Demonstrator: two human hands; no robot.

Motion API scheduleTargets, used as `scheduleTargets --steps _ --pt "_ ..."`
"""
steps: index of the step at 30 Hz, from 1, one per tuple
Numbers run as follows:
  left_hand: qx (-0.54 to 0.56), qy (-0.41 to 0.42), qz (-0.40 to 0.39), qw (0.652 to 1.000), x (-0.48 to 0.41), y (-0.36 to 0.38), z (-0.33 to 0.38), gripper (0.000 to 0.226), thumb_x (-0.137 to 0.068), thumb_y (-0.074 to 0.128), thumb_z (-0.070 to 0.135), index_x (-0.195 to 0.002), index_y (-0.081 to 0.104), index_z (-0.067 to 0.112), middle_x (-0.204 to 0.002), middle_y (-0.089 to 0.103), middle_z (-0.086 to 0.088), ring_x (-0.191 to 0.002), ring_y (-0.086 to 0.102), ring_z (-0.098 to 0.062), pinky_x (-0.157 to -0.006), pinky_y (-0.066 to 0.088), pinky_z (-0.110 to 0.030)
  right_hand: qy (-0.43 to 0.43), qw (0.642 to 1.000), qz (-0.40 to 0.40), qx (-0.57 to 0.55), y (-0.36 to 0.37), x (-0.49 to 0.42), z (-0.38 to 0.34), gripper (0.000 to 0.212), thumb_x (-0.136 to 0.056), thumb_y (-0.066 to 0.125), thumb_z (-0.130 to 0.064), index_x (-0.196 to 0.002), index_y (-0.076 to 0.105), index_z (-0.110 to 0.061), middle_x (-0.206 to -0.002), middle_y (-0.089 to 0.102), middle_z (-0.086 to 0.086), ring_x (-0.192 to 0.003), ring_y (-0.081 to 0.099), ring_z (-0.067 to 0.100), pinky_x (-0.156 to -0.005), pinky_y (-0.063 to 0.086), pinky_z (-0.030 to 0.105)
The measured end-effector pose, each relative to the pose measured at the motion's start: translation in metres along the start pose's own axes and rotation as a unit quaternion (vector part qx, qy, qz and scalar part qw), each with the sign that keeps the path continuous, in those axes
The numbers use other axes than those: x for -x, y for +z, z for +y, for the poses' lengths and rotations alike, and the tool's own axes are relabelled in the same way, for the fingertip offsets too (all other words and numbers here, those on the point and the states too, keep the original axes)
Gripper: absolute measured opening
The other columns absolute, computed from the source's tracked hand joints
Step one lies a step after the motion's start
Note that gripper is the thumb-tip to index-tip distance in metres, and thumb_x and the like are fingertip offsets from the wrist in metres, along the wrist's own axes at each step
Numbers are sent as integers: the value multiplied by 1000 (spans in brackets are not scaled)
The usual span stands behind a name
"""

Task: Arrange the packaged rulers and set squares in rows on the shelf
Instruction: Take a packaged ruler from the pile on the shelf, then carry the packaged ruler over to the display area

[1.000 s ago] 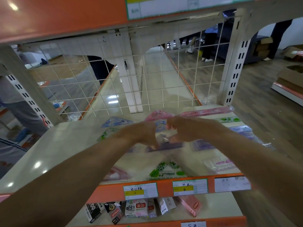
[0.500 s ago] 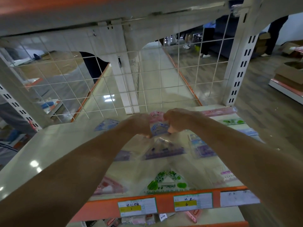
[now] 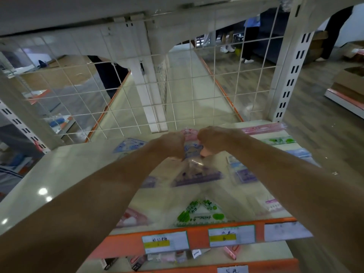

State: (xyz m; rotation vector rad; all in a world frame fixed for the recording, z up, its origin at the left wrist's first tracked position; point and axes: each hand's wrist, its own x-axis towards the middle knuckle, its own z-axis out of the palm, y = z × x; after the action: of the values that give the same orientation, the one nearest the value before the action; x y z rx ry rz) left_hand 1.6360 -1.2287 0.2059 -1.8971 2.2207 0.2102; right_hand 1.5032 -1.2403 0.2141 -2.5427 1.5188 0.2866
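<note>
Packaged set squares lie in columns on the cream shelf (image 3: 65,174). My left hand (image 3: 169,145) and my right hand (image 3: 211,141) meet over the middle column, both pinching a blue set-square packet (image 3: 192,150) that sits just in front of a pink packet (image 3: 189,133). Nearer to me in that column lie a purple set square (image 3: 197,177) and a green one (image 3: 201,212). A blue packet (image 3: 129,144) and a pink one (image 3: 132,218) lie to the left. Pink (image 3: 264,128) and green (image 3: 279,140) rulers lie at the back right.
A white wire grid (image 3: 137,95) closes the shelf's back, with a slotted upright (image 3: 289,75) at the right. The orange front edge (image 3: 199,236) carries price labels. Small boxed goods sit on the lower shelf (image 3: 167,259). People stand in the far aisle.
Both hands have moved farther back along the middle column, leaving the purple set square lying on the shelf and closing on the blue packet. My head has tilted down.
</note>
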Motion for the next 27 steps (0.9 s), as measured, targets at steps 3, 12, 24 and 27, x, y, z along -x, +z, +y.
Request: scheduleTargets --steps 3,12,24,27 --pt "23 6 13 1000 19 -11 -2 50 -80 72 24 -125 58 6 -123 59 -10 -107 57 -24 -90 47 -31 -3 999 18 -32 -9 19 2 38 -86 65 -29 -119 55 -12 -100 56 5 -89 56 24 -79 48 33" --pt "95 72 -92 989 120 -10 26 38 -84 68 31 -119 60 18 -106 62 2 -91 56 -14 -75 40 -20 -110 991 -66 -44 0 109 -27 35 -87 63 -35 -119 55 -22 -88 46 -12 -87 47 12 -75 37 26" --pt "83 98 -105 986 139 12 35 36 -85 65 21 -121 58 18 -98 54 4 -85 52 -13 -72 41 -22 -67 995 -79 -1 27 125 -38 24 -86 62 -30 -104 56 -16 -84 51 -3 -81 53 18 -68 43 29" --pt "57 95 -69 991 136 21 35 40 -83 65 20 -122 54 19 -103 56 0 -87 49 -15 -72 39 -23 -61 996 -55 18 30 124 -40 14 -87 60 -29 -89 50 -20 -77 50 -4 -73 51 17 -61 39 26"
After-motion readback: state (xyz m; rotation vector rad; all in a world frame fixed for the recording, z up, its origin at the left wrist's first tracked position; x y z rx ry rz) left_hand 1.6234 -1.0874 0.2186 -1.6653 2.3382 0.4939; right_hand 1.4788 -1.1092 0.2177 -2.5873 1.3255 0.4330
